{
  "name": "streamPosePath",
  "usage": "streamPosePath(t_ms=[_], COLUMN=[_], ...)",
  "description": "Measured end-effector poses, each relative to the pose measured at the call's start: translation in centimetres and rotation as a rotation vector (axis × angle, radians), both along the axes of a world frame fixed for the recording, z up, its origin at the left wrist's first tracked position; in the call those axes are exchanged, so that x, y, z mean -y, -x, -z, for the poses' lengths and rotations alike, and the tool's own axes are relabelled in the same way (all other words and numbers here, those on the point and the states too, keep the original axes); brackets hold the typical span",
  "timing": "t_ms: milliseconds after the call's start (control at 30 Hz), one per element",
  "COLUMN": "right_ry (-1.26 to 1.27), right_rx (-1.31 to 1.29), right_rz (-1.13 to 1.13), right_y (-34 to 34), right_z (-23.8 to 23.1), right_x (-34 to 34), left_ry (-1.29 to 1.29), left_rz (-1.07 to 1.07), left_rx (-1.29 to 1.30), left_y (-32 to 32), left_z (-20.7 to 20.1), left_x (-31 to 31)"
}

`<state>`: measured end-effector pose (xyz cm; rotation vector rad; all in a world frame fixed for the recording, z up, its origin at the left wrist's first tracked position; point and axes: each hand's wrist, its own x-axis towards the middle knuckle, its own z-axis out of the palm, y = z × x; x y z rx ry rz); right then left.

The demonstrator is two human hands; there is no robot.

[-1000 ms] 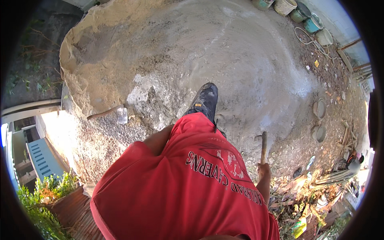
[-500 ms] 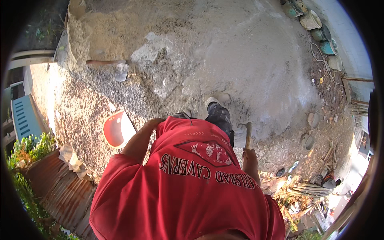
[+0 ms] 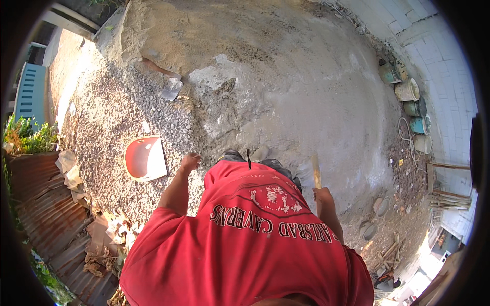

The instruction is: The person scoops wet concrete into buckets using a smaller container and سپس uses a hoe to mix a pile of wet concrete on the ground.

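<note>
My right hand [image 3: 322,195] is closed around a pale wooden handle [image 3: 316,171], which points forward past my right side. What lies at the handle's far end I cannot make out. My left hand [image 3: 191,161] hangs in front of my left hip, with its fingers loosely bent and slightly apart; no object shows in it. Closest to it on the gravel is a red scoop-shaped container [image 3: 146,158] with a pale inside. Farther ahead, a shovel [image 3: 172,88] with a brown handle lies where the gravel meets the sand.
Grey gravel [image 3: 102,122] spreads on the left, with wet grey cement mix [image 3: 326,112] ahead and right. Several buckets [image 3: 407,91] line the white wall [image 3: 439,66], beside a looped hose [image 3: 404,130]. Rusty corrugated sheets [image 3: 38,188] lie at lower left. Two round containers [image 3: 367,230] sit at right.
My left hand has moved forward, away from my waist. My view has turned, so the shovel and scoop sit differently in it. My right hand still grips the wooden handle.
</note>
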<state>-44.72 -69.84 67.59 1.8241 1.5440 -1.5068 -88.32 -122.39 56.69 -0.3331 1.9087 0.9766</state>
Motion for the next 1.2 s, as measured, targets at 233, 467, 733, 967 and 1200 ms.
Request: streamPosePath(t_ms=[233, 467, 733, 967, 1200], right_ry=[-0.049, -0.277, 0.173, 0.578, 0.610], right_rx=[0.096, 0.049, -0.230, -0.114, -0.119], right_rz=[-0.448, -0.800, -0.970, -0.874, -1.022], right_y=[18.1, 35.6, 46.3, 51.9, 61.8], right_z=[3.1, -3.1, -8.7, 1.4, 20.5], right_x=[-8.0, -5.3, 2.8, 5.7, 9.9], left_ry=[-0.127, -0.269, -0.661, -0.563, -0.204], left_rz=[0.140, 0.043, -0.621, -1.187, -1.141], left_rx=[-0.333, -0.480, 0.458, 0.290, 0.093], left_y=[1.5, 5.0, 15.1, 25.1, 30.8], left_z=[-9.6, -15.5, -10.3, 9.9, 26.6], left_x=[-10.0, -15.2, -33.4, -26.4, -19.8])
